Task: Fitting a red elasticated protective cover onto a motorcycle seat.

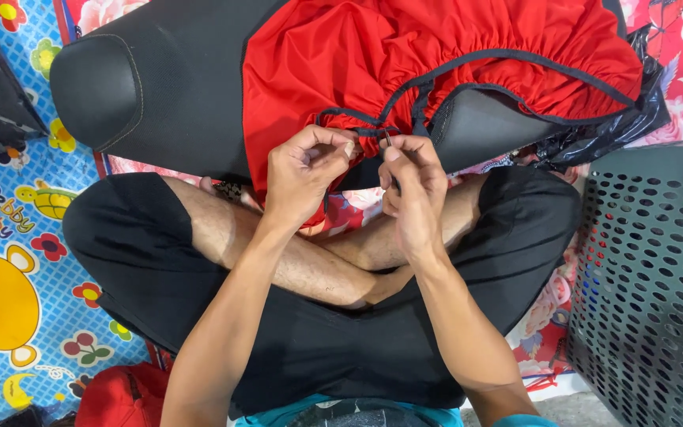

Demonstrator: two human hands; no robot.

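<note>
head view: gathered red cover [436, 55], black-trimmed hem.

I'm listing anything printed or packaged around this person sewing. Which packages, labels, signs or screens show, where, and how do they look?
Printed play mat: on the floor at left, blue checked, with cartoon bear, turtle, flowers and coloured lettering.
Black plastic bag: upper right, crumpled and glossy, beside the red cover.
No labels, signs or screens show.
</note>
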